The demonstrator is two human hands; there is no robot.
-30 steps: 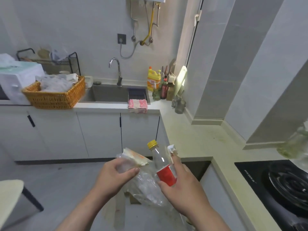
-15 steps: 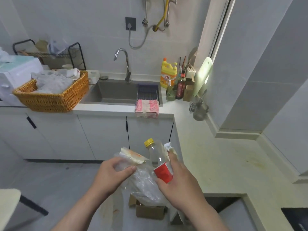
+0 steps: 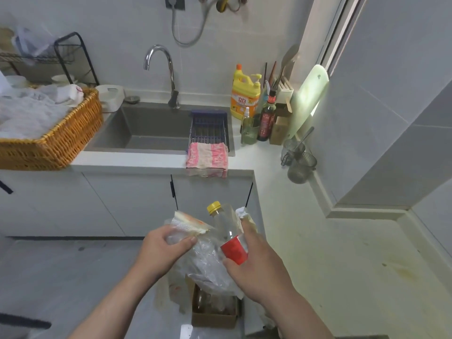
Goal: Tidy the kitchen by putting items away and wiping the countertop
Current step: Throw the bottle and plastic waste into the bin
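My right hand [image 3: 259, 267] grips an empty clear plastic bottle [image 3: 226, 228] with a yellow cap and a red label, plus a scrap of white paper at my fingertips. My left hand [image 3: 161, 250] pinches a crumpled clear plastic bag [image 3: 203, 263] with a white and orange wrapper at its top. Both hands hold these in the air over the floor, beside the corner of the pale countertop [image 3: 330, 260], which shows yellowish stains. A pink cloth [image 3: 208, 157] hangs over the counter's front edge by the sink [image 3: 151, 133].
A cardboard box [image 3: 215, 311] with rubbish stands on the floor right under my hands. A wicker basket [image 3: 56, 140] of cloths sits left of the sink. Yellow detergent [image 3: 244, 96], a dark sauce bottle [image 3: 266, 118], a cutting board [image 3: 308, 99] and glass mugs [image 3: 298, 160] crowd the back corner.
My view has dropped and swung left, so the stove at the right has left the frame. Both hands keep the same hold on the bottle and the bag.
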